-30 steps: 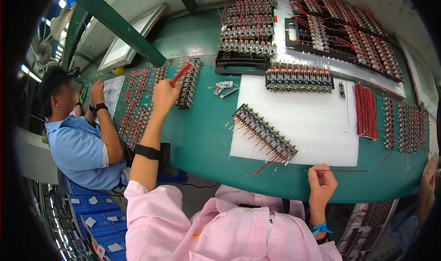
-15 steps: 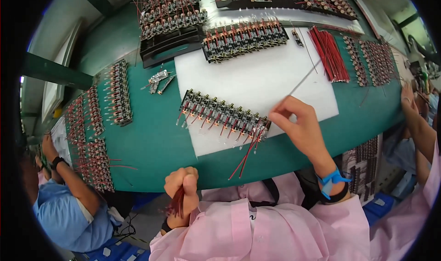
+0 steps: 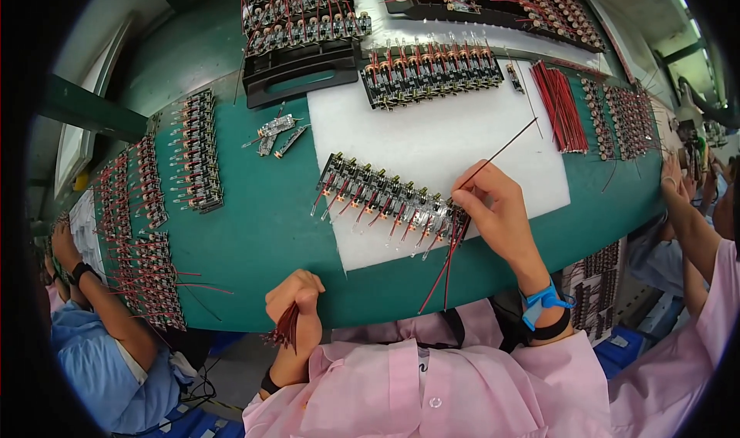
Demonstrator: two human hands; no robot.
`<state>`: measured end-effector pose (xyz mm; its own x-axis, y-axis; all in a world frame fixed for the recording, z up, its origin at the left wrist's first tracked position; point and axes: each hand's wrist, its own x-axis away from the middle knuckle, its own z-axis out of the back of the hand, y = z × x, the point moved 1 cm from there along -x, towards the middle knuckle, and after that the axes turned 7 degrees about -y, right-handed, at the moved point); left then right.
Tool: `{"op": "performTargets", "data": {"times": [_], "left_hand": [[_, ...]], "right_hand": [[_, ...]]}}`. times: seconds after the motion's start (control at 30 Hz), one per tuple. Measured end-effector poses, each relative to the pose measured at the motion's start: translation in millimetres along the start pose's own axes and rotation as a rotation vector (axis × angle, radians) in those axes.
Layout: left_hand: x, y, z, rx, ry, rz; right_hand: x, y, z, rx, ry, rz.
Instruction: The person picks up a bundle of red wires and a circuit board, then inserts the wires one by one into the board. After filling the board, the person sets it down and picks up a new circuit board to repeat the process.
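Observation:
A slanted row of small circuit boards [image 3: 381,195], with short red wires and clear LED-like tips along its near side, lies on the white foam sheet [image 3: 432,141]. At its right end my right hand [image 3: 497,211] pinches a thin dark red wire [image 3: 505,151], which sticks up toward the far right. Two longer red wires [image 3: 442,278] hang from that end over the green mat. Near the table's front edge my left hand [image 3: 295,298] is closed round a bundle of red wires [image 3: 285,328], their ends poking out below the fist.
Behind lies a second board row [image 3: 432,73]. A red wire pile [image 3: 560,110] rests at the right, near more boards [image 3: 628,118]. Black trays [image 3: 304,80] of boards stand at the back. Several board rows [image 3: 196,153] and loose pieces [image 3: 276,134] lie left. Co-workers sit either side.
The wire in my right hand now looks dark red and points up more plainly. My left hand has shifted slightly left, still round its bundle. The whole view has shifted a little.

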<state>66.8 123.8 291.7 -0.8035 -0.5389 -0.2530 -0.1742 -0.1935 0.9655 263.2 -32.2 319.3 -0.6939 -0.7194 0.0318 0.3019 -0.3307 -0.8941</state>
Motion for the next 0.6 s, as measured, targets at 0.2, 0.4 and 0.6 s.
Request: {"op": "performTargets", "data": {"times": [0.2, 0.4, 0.6], "left_hand": [[0.0, 1.0, 0.1, -0.017, -0.011, 0.032], [2.0, 2.0, 1.4, -0.041, -0.009, 0.071], [1.5, 1.7, 2.6, -0.062, -0.025, 0.097]], "right_hand": [[-2.5, -2.0, -3.8, 0.075, 0.015, 0.009], [-0.9, -1.3, -7.9, 0.163, 0.043, 0.043], [-2.6, -2.3, -8.7, 0.101, 0.059, 0.033]]}}
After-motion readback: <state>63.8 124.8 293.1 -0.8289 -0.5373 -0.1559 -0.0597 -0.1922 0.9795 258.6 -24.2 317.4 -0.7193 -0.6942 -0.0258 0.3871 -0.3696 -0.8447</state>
